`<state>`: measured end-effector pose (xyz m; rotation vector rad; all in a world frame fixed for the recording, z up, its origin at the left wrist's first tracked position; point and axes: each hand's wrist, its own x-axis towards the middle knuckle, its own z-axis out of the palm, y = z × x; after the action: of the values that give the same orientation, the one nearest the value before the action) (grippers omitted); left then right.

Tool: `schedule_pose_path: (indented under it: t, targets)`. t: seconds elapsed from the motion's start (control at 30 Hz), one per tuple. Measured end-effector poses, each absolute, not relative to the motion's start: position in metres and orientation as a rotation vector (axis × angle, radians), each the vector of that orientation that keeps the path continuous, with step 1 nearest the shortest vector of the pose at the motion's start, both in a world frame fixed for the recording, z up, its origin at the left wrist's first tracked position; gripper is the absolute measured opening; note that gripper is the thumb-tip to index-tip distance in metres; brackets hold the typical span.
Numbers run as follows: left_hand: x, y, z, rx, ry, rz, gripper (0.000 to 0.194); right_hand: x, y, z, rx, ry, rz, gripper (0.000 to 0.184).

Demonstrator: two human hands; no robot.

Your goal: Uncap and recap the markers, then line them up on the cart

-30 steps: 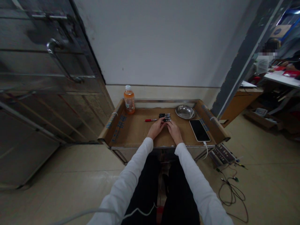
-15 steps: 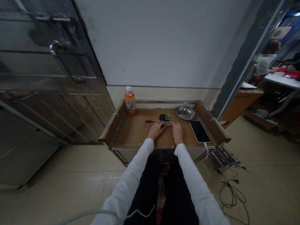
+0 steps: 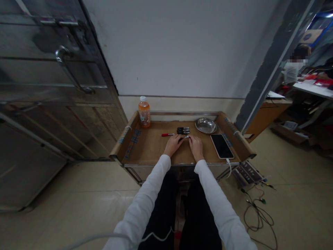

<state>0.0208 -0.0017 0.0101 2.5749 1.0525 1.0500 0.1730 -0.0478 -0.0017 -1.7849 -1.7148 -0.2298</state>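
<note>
Between my left hand (image 3: 172, 145) and my right hand (image 3: 196, 147) lies a short marker (image 3: 186, 137), with a whitish barrel showing. The fingers of each hand are closed at its ends, just over the cardboard-lined cart top (image 3: 151, 149). Right beyond my fingertips, several black markers (image 3: 183, 130) lie side by side in a small stack of rows. A red marker (image 3: 166, 134) rests to the left of them, close to my left hand. The ends of the held marker are hidden by my fingers.
At the back left stands an orange drink bottle (image 3: 144, 113). A round metal dish (image 3: 205, 125) sits at the back right, with a phone (image 3: 222, 146) and its white cable (image 3: 230, 170) nearer me. Black cables (image 3: 257, 215) lie on the floor. A person sits far right.
My right hand has shifted very slightly left, and the marker between my hands shows less of its length. The other items on the cart have stayed put.
</note>
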Motion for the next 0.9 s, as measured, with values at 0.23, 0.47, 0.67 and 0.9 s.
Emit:
schedule_pose_path:
  t: [0.23, 0.47, 0.67, 0.9]
  targets:
    - [0.0192, -0.0035, 0.0095, 2.573, 1.267, 1.127, 0.017, 0.1710, -0.0478, 0.0006, -1.896, -1.610, -0.281, 0.027]
    - [0.0172, -0.0040, 0.0102, 2.459, 1.500, 1.153, 0.020, 0.1696, -0.0470, -0.0005, -1.855, -1.546, -0.352, 0.026]
    - [0.0195, -0.0024, 0.0078, 2.500, 1.390, 1.052, 0.021, 0.1690, -0.0471, 0.0002, -1.886, -1.544, -0.293, 0.025]
    - [0.0231, -0.0007, 0.0062, 2.550, 1.327, 1.020, 0.024, 0.1700, -0.0455, -0.0028, -1.860, -1.583, -0.348, 0.024]
